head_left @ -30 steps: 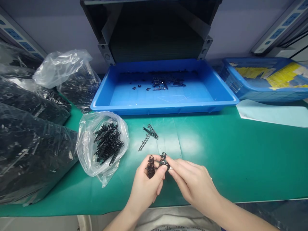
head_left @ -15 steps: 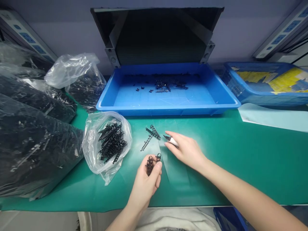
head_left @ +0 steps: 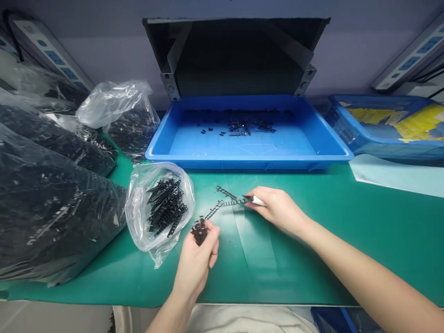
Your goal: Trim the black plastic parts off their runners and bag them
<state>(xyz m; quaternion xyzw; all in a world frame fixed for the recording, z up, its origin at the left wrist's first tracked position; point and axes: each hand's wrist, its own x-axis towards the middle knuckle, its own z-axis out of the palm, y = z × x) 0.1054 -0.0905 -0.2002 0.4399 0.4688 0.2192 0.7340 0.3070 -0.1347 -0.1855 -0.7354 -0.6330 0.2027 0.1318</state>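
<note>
Now sorting blk clips on green mat.
Left hand (head_left: 196, 259) clamped on clip bunch (head_left: 200, 230); right hand (head_left: 277, 209) pinching tweezers (head_left: 255, 200) at strip (head_left: 225, 203), could slip off.

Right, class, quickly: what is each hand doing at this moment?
Left hand: closed, holding a bunch of black parts.
Right hand: closed on a small tool, its tip at a black strip on the mat.
</note>
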